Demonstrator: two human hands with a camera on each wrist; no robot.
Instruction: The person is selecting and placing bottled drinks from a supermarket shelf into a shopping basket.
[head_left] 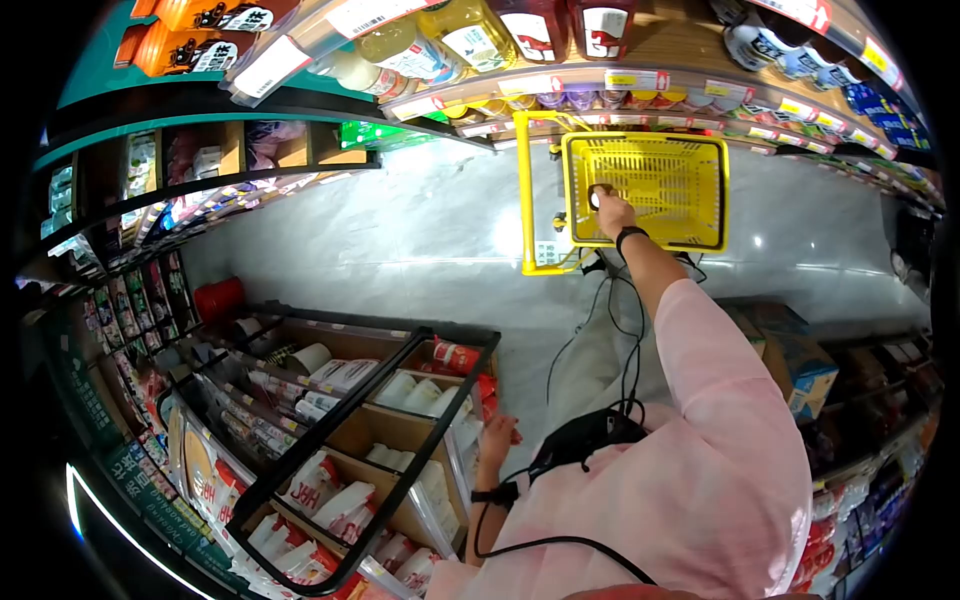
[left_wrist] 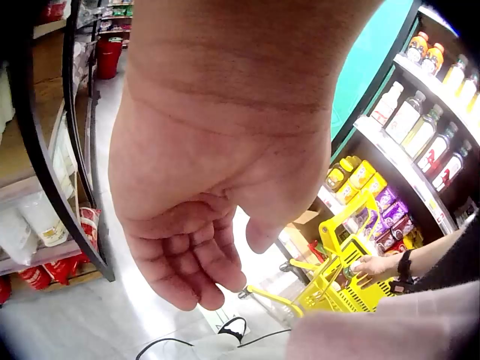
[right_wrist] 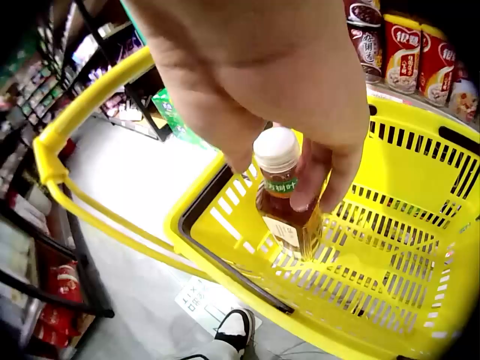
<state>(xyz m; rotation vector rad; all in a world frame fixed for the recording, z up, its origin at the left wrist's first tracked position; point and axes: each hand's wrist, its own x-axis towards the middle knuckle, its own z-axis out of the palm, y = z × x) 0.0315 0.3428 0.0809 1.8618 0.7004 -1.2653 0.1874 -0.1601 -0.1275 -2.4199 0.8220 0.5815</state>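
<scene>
My right hand (head_left: pixel 615 215) reaches down into a yellow basket (head_left: pixel 725 190). In the right wrist view its fingers grip a bottle (right_wrist: pixel 289 217) of amber liquid with a white cap, just below the cap. The bottle stands nearly upright, slightly tilted, inside the basket (right_wrist: pixel 390 247) near its handle side; whether its base touches the bottom I cannot tell. My left hand (head_left: pixel 497 440) hangs beside the body near a shelf of packets, holding nothing. In the left wrist view the left hand (left_wrist: pixel 217 180) has its fingers loosely curled.
Shelves of bottles (head_left: pixel 480 45) run beyond the basket. A black-framed shelf unit (head_left: pixel 330 450) with white and red packets stands at the left. Cardboard boxes (head_left: pixel 800 370) are at the right. A black cable (head_left: pixel 640 330) hangs before the legs. A red bucket (head_left: pixel 220 300) stands farther left.
</scene>
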